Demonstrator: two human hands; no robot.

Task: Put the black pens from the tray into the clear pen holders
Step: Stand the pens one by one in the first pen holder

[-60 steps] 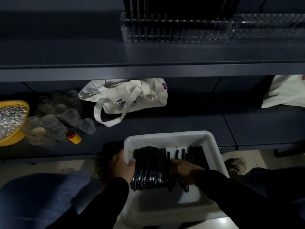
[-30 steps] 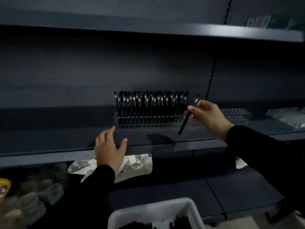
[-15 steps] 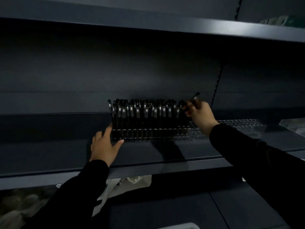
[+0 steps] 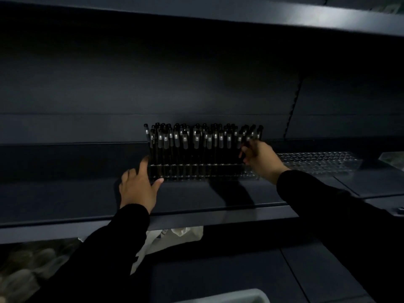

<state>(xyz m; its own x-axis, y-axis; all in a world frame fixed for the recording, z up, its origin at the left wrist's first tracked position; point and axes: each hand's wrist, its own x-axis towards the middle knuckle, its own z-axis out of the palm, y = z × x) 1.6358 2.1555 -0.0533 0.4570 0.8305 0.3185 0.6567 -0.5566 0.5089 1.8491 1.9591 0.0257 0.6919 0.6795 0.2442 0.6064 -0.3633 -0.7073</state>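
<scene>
A clear pen holder (image 4: 196, 172) stands on the dark middle shelf, packed with several upright black pens (image 4: 196, 138). My left hand (image 4: 137, 186) rests on the shelf with straight fingers touching the holder's left end. My right hand (image 4: 261, 159) is at the holder's right end, pinching a black pen (image 4: 249, 136) that stands among the rightmost pens. A second clear holder (image 4: 319, 159) sits to the right, without pens. Only the rim of the white tray (image 4: 240, 297) shows at the bottom edge.
The shelf's front edge (image 4: 196, 217) runs across below my hands. A white cloth bag (image 4: 175, 239) lies on the lower shelf. Blurred clear cups (image 4: 26, 272) sit at the lower left. Another shelf (image 4: 262, 20) hangs overhead.
My right hand carried one pen up from the tray and has lowered it into the holder's right end. My left hand left the tray, reached the shelf and now touches the holder.
</scene>
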